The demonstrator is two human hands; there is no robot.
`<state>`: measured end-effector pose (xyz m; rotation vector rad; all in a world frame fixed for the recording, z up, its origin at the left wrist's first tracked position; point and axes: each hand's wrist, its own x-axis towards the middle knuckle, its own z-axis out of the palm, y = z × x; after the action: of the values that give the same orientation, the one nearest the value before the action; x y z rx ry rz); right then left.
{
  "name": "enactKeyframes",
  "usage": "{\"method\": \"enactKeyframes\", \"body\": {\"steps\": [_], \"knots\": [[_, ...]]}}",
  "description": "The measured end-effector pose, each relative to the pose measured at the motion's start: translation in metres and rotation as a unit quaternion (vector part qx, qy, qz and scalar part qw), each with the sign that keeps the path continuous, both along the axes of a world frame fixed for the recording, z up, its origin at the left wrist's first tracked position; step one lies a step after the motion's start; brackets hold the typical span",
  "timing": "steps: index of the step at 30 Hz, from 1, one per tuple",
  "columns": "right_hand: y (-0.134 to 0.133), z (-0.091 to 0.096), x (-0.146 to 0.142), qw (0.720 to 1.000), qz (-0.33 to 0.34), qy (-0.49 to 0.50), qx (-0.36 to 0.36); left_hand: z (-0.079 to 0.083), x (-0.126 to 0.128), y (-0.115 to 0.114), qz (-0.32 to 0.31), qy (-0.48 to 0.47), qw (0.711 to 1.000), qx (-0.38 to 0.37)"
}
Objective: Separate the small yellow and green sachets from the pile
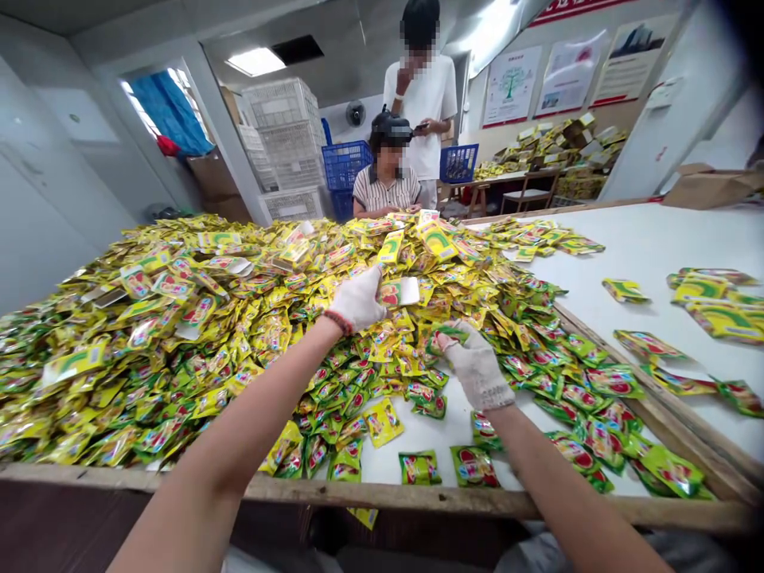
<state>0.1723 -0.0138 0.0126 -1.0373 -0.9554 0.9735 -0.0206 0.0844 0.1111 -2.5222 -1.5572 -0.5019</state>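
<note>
My left hand (358, 301), in a white glove with a dark-red cuff edge, reaches over the heap of packets. Its fingers close on the near end of a small yellow-and-red box (392, 294) whose white flap stands out to the right. Lower and to the right, my right hand (477, 366), also gloved, has its thumb and fingers closed around a green candy packet (440, 338); whether it holds more than one I cannot tell. Below the hands, several loose packets lie on the white tabletop, among them a yellow packet (383, 422) and a green packet (474, 467).
A large heap of packets (179, 382) with flat boxes on top covers the table's left. A wooden strip (656, 414) divides off the right side, where filled-looking packs (716, 306) lie. Across the table sits a person (387, 187); another person (438, 103) stands behind.
</note>
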Motion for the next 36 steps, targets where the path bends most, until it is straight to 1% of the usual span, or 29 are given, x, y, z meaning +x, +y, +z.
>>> {"method": "enactKeyframes", "body": {"steps": [3, 5, 6, 7, 9, 10, 12, 14, 16, 17, 19, 20, 22, 24, 25, 28, 29, 30, 31, 33, 34, 35, 36], "knots": [[-0.007, 0.004, 0.001, 0.998, -0.038, -0.001, 0.046, -0.033, -0.011, -0.059, -0.006, -0.018, 0.999, 0.046], [-0.01, 0.003, -0.003, 0.998, -0.029, -0.023, 0.054, -0.06, -0.016, -0.093, -0.003, -0.007, 0.999, 0.053], [-0.011, 0.001, -0.005, 0.998, -0.012, -0.044, 0.05, -0.075, -0.018, -0.105, 0.002, -0.011, 0.999, 0.047], [-0.011, -0.002, -0.008, 0.996, 0.007, -0.076, 0.046, -0.089, -0.02, -0.113, 0.01, -0.026, 0.999, 0.039], [-0.009, -0.008, -0.012, 0.984, 0.043, -0.166, 0.042, -0.114, -0.022, -0.121, 0.028, -0.086, 0.996, 0.025], [-0.007, -0.011, -0.012, 0.974, 0.056, -0.215, 0.04, -0.123, -0.024, -0.122, 0.035, -0.117, 0.992, 0.019], [-0.005, -0.015, -0.012, 0.951, 0.08, -0.296, 0.027, -0.133, -0.025, -0.12, 0.038, -0.158, 0.987, 0.008], [-0.004, -0.017, -0.01, 0.93, 0.118, -0.349, 0.015, -0.134, -0.026, -0.12, 0.014, -0.158, 0.987, -0.005], [-0.005, -0.018, -0.008, 0.908, 0.154, -0.389, 0.012, -0.131, -0.026, -0.121, -0.027, -0.14, 0.99, -0.017], [-0.005, -0.018, -0.009, 0.898, 0.162, -0.409, 0.015, -0.129, -0.026, -0.123, -0.046, -0.131, 0.99, -0.023], [-0.006, -0.019, -0.01, 0.885, 0.144, -0.442, 0.021, -0.127, -0.025, -0.125, -0.065, -0.12, 0.99, -0.027], [-0.006, -0.019, -0.011, 0.884, 0.125, -0.449, 0.021, -0.127, -0.024, -0.125, -0.061, -0.119, 0.991, -0.026], [-0.006, -0.02, -0.013, 0.893, 0.093, -0.439, 0.023, -0.129, -0.022, -0.125, -0.034, -0.125, 0.991, -0.018], [-0.006, -0.02, -0.013, 0.906, 0.075, -0.415, 0.033, -0.131, -0.02, -0.124, -0.007, -0.135, 0.991, -0.007], [-0.005, -0.02, -0.014, 0.907, 0.069, -0.413, 0.043, -0.132, -0.019, -0.124, -0.004, -0.137, 0.991, -0.003], [-0.006, -0.018, -0.016, 0.888, 0.048, -0.449, 0.084, -0.134, -0.015, -0.124, -0.028, -0.133, 0.991, 0.001], [-0.007, -0.017, -0.017, 0.887, 0.053, -0.451, 0.088, -0.134, -0.014, -0.124, -0.036, -0.132, 0.991, 0.004], [-0.008, -0.016, -0.019, 0.895, 0.068, -0.435, 0.078, -0.134, -0.014, -0.124, -0.039, -0.134, 0.99, 0.007], [-0.01, -0.014, -0.019, 0.909, 0.091, -0.403, 0.054, -0.134, -0.014, -0.124, -0.034, -0.139, 0.99, 0.011], [-0.014, -0.01, -0.02, 0.936, 0.141, -0.321, -0.023, -0.135, -0.016, -0.124, -0.012, -0.148, 0.989, 0.015], [-0.017, -0.007, -0.02, 0.943, 0.167, -0.282, -0.064, -0.135, -0.017, -0.124, -0.001, -0.15, 0.988, 0.016], [-0.021, -0.005, -0.019, 0.943, 0.196, -0.252, -0.099, -0.135, -0.018, -0.123, 0.005, -0.153, 0.988, 0.016], [-0.024, -0.003, -0.019, 0.937, 0.231, -0.233, -0.122, -0.135, -0.019, -0.123, 0.003, -0.153, 0.988, 0.017]]}}
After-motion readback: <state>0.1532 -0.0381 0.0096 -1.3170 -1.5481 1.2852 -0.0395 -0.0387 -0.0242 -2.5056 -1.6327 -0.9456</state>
